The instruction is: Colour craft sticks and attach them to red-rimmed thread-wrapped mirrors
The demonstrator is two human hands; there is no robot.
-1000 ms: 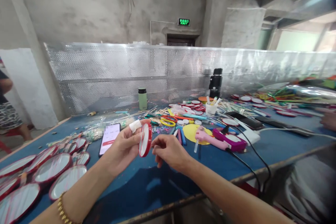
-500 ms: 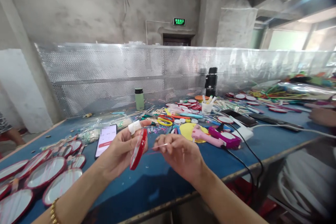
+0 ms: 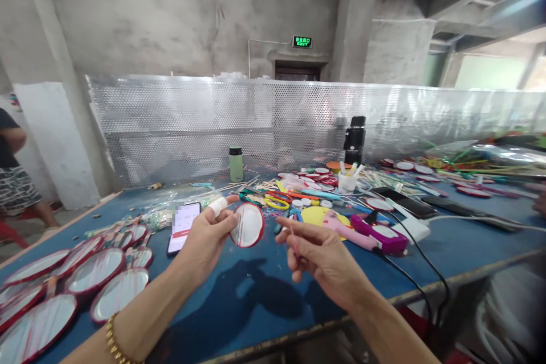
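My left hand [image 3: 205,236] is raised over the blue table [image 3: 256,290] and pinches a small round red-rimmed disc [image 3: 247,225] by its edge, flat face towards me. A white bandage wraps that hand's thumb. To the right of the disc, my right hand [image 3: 318,253] is closed on a thin pink stick [image 3: 293,240], a short gap away from the disc. A phone [image 3: 183,226] with a lit screen lies on the table just behind my left hand.
Several larger red-rimmed discs [image 3: 102,270] lie at the left of the table. A pink and purple glue gun [image 3: 364,233] with a black cable, a yellow disc, sticks, a green bottle [image 3: 235,164] and a black bottle [image 3: 355,140] crowd the middle. A perforated metal screen [image 3: 170,125] backs the table. A person stands at far left.
My left hand turned the small disc from edge-on to face-on. My right hand drew back to the right, away from the disc, keeping hold of the thin stick.
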